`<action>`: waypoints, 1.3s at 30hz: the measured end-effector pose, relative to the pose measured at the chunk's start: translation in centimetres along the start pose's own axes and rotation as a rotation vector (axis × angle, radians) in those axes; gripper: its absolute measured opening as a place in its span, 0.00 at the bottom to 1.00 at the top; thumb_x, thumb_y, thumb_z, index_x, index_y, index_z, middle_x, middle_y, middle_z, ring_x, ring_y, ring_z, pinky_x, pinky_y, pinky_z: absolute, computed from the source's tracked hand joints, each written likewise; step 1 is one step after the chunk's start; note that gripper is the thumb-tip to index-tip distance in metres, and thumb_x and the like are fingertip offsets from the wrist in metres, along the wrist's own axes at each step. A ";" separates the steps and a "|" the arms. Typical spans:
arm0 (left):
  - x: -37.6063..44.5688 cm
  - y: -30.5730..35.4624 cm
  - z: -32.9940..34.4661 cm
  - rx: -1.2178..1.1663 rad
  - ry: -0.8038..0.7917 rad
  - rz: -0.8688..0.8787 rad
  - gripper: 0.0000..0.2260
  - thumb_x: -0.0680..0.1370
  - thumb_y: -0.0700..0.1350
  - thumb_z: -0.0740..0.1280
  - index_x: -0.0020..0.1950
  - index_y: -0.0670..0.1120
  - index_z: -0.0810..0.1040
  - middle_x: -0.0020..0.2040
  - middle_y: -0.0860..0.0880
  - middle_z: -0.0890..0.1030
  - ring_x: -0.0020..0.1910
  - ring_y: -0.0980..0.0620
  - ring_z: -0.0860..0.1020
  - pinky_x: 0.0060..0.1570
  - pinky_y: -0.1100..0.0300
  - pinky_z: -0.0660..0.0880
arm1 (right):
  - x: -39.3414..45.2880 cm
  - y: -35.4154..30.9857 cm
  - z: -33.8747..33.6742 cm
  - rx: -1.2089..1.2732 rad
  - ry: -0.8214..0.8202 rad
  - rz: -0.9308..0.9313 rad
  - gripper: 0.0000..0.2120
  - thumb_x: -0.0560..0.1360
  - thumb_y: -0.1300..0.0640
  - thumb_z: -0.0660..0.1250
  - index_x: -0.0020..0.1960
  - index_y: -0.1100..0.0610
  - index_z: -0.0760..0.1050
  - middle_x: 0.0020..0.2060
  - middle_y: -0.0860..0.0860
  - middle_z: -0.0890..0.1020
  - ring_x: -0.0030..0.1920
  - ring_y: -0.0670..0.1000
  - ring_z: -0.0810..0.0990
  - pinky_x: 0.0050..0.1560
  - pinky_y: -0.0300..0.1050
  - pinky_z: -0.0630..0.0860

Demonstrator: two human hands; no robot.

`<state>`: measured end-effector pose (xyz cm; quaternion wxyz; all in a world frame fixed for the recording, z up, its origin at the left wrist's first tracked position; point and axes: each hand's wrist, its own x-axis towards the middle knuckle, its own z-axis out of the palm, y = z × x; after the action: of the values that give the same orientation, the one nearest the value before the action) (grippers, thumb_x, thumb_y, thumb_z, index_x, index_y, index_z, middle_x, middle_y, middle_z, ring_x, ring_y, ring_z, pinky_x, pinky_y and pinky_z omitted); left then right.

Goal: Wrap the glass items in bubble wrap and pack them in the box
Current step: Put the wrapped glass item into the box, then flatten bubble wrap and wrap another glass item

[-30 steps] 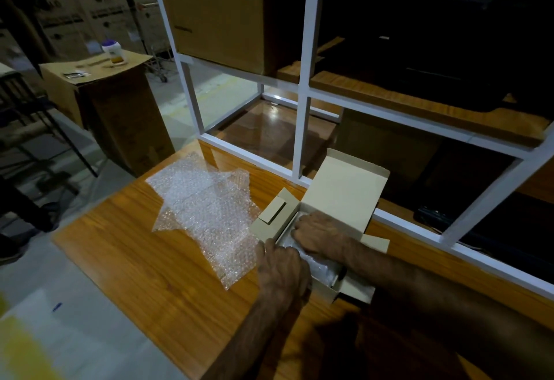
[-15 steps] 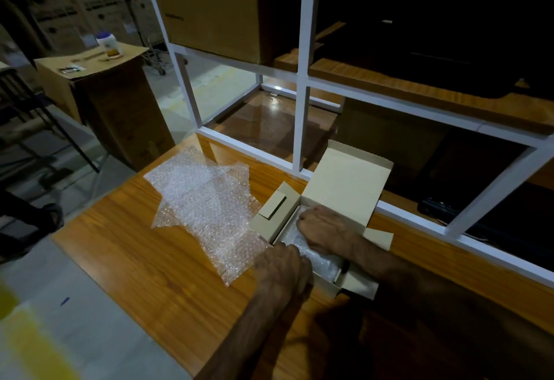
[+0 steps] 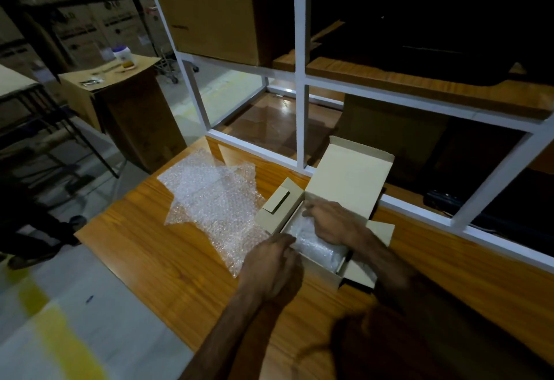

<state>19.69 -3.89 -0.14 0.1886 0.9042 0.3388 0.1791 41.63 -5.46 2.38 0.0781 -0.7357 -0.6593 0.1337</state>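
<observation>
A small open cardboard box [image 3: 352, 178] sits on the wooden table, its lid standing up at the back and flaps spread at both ends. Inside lies a bundle wrapped in bubble wrap [image 3: 317, 249]; the glass itself is hidden by the wrap. My right hand [image 3: 332, 222] rests palm down on the far part of the bundle inside the box. At the box's near rim my left hand [image 3: 271, 268] has its fingers curled against the bundle's near side. Loose sheets of bubble wrap [image 3: 214, 199] lie flat to the left of the box.
The wooden table [image 3: 168, 262] ends at a near-left edge above a grey floor with yellow marking. A white metal shelf frame [image 3: 301, 79] rises right behind the box, with a large carton on it. A tall carton with a jar [image 3: 123, 54] stands far left.
My right hand has slid a little toward the box's right end over the bundle. My left hand stays at the near rim. The view has shifted slightly.
</observation>
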 end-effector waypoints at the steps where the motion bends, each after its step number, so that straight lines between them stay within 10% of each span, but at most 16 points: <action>1: -0.9 -0.9 -0.1 -0.035 0.041 0.014 0.16 0.85 0.53 0.60 0.69 0.50 0.79 0.67 0.52 0.81 0.57 0.55 0.81 0.57 0.59 0.78 | -0.8 -0.4 -0.4 0.085 0.046 0.030 0.21 0.79 0.64 0.63 0.69 0.51 0.79 0.72 0.49 0.77 0.70 0.52 0.76 0.71 0.49 0.73; 8: -5.0 -9.7 -1.0 0.212 0.078 -0.186 0.22 0.80 0.59 0.62 0.68 0.49 0.81 0.68 0.45 0.80 0.66 0.41 0.76 0.57 0.44 0.79 | -9.7 -4.2 1.0 0.470 0.449 0.238 0.14 0.83 0.63 0.63 0.62 0.51 0.82 0.63 0.44 0.80 0.65 0.42 0.75 0.67 0.39 0.71; 14: -3.6 -14.3 -1.7 0.228 -0.107 -0.152 0.11 0.83 0.53 0.67 0.62 0.51 0.82 0.69 0.47 0.79 0.69 0.45 0.71 0.64 0.49 0.75 | -12.4 -8.8 3.6 0.597 0.491 0.371 0.14 0.84 0.62 0.62 0.60 0.49 0.83 0.59 0.40 0.79 0.61 0.38 0.75 0.60 0.28 0.65; 21: -2.8 -15.9 -1.5 0.063 -0.018 -0.037 0.07 0.83 0.51 0.67 0.48 0.51 0.82 0.48 0.50 0.82 0.48 0.52 0.78 0.50 0.49 0.80 | -12.1 -13.9 7.1 0.647 0.447 0.461 0.14 0.84 0.60 0.63 0.59 0.46 0.82 0.59 0.40 0.80 0.57 0.40 0.80 0.61 0.42 0.78; 25: -3.4 -15.6 -3.2 -0.243 0.110 0.002 0.07 0.83 0.42 0.69 0.45 0.49 0.81 0.40 0.54 0.81 0.38 0.64 0.77 0.38 0.65 0.74 | -11.4 -17.1 8.2 0.650 0.370 0.505 0.13 0.84 0.59 0.63 0.63 0.47 0.82 0.62 0.43 0.82 0.58 0.39 0.80 0.59 0.40 0.78; 30: -4.5 -16.2 -5.1 -0.468 0.154 0.056 0.14 0.84 0.51 0.60 0.46 0.47 0.79 0.42 0.53 0.81 0.41 0.58 0.80 0.38 0.53 0.78 | -9.3 -21.2 9.0 0.866 0.330 0.535 0.19 0.85 0.56 0.64 0.75 0.46 0.73 0.63 0.43 0.81 0.62 0.43 0.79 0.54 0.36 0.75; 35: -6.9 -16.0 -6.0 -0.525 0.126 0.070 0.08 0.81 0.52 0.66 0.48 0.49 0.80 0.44 0.54 0.83 0.43 0.56 0.81 0.39 0.51 0.79 | -6.0 -24.1 10.2 1.257 0.389 0.588 0.37 0.83 0.53 0.69 0.83 0.39 0.51 0.53 0.50 0.86 0.39 0.41 0.81 0.38 0.39 0.74; 39: -8.9 -15.9 -6.3 -0.487 0.056 0.135 0.05 0.78 0.49 0.65 0.50 0.50 0.79 0.47 0.53 0.82 0.45 0.55 0.80 0.42 0.54 0.78 | -4.2 -25.1 10.9 1.433 0.480 0.666 0.38 0.79 0.55 0.74 0.80 0.40 0.56 0.56 0.56 0.85 0.36 0.47 0.84 0.31 0.41 0.77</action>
<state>1.89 2.53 -3.77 0.3790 0.8474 0.2295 0.2924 14.16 -7.34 -0.32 0.6235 -0.6731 -0.1272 0.3769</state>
